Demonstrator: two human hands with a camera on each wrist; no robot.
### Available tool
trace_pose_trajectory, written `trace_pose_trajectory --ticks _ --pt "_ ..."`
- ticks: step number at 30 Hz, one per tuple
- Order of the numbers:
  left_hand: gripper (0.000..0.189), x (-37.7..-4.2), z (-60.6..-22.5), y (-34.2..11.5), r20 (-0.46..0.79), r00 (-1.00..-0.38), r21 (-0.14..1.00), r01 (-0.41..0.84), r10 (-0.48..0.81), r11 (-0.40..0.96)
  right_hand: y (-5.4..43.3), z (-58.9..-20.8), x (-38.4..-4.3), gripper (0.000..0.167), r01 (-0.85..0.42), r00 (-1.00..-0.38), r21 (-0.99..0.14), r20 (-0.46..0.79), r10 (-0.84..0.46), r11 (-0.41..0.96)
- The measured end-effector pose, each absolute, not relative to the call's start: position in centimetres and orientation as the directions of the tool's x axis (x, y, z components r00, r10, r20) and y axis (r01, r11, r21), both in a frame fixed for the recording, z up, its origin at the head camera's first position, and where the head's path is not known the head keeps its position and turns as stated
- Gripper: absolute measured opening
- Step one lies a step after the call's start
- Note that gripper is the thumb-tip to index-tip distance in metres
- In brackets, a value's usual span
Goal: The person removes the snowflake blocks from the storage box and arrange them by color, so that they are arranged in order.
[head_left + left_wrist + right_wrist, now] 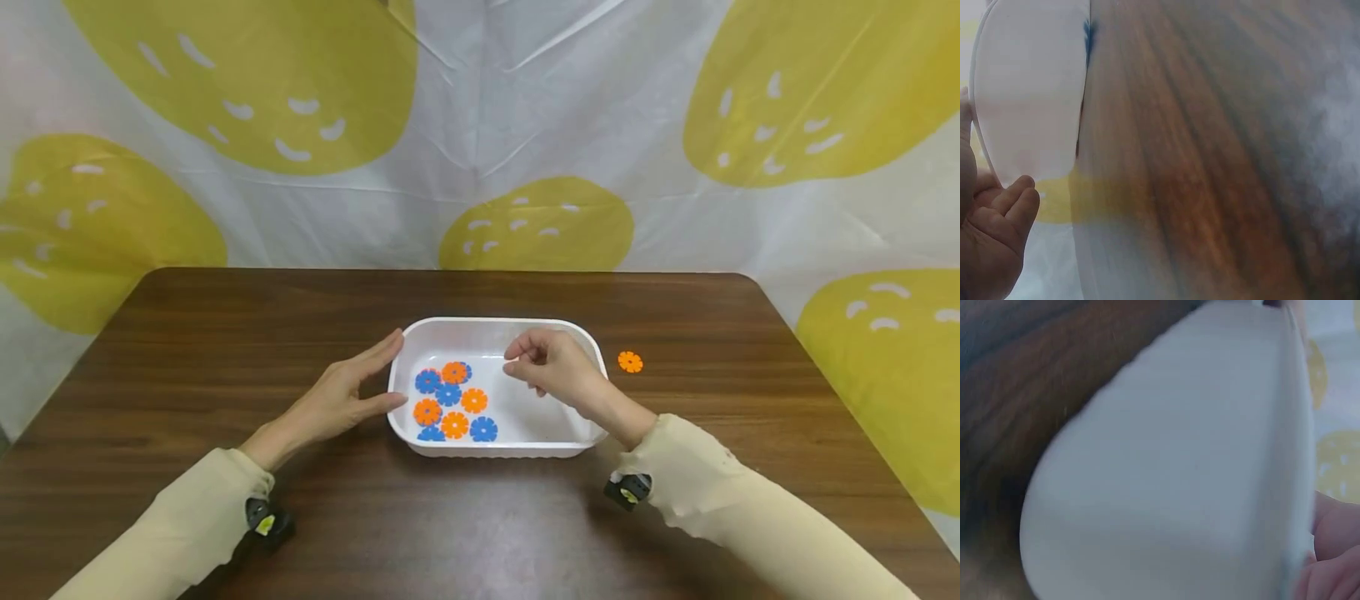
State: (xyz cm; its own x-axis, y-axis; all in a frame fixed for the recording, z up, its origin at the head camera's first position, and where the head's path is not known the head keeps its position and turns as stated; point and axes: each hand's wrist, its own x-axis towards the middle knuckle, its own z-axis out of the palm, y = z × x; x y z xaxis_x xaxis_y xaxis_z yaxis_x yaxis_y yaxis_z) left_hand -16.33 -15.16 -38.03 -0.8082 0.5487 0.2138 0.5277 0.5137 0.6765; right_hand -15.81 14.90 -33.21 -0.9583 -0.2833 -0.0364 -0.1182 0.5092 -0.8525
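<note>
A white plastic tray point(480, 451) stands on the table, with orange and blue notched plastic discs gathered in its left half, among them an orange disc point(474, 401) and a blue disc point(483, 429). My left hand point(341, 396) rests at the tray's left end, thumb and fingers spread and touching the rim. Over the right half of the tray hovers my right hand point(558, 371), fingers bent, a small gap between thumb and index finger. I see nothing in that gap. The left wrist view shows the left hand's fingers point(1019, 203) by the tray's edge.
One orange disc point(630, 362) lies on the brown wooden table point(315, 308), just right of the tray. Behind the table hangs a white cloth point(322, 217) printed with yellow shapes. Each wrist wears a small black camera point(628, 492).
</note>
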Motion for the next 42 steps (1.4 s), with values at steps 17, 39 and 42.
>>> trace_pose_trajectory --ticks 17,39,42 --pt "0.079 -16.4 -38.1 -14.9 0.213 -0.807 0.678 0.528 0.551 0.511 11.9 -36.4 -16.5 0.013 -0.035 -0.918 -0.798 -0.213 -0.335 0.602" --pt "0.077 -16.5 -38.2 -15.4 0.234 -0.804 0.676 0.538 0.546 0.504 10.6 -37.0 -16.9 0.021 -0.129 -0.921 -0.648 -0.202 -0.333 0.751" --pt "0.077 -16.5 -38.3 -15.4 0.233 -0.806 0.677 0.536 0.544 0.504 10.6 -37.0 -16.9 0.022 -0.133 -0.921 -0.641 -0.202 -0.334 0.756"
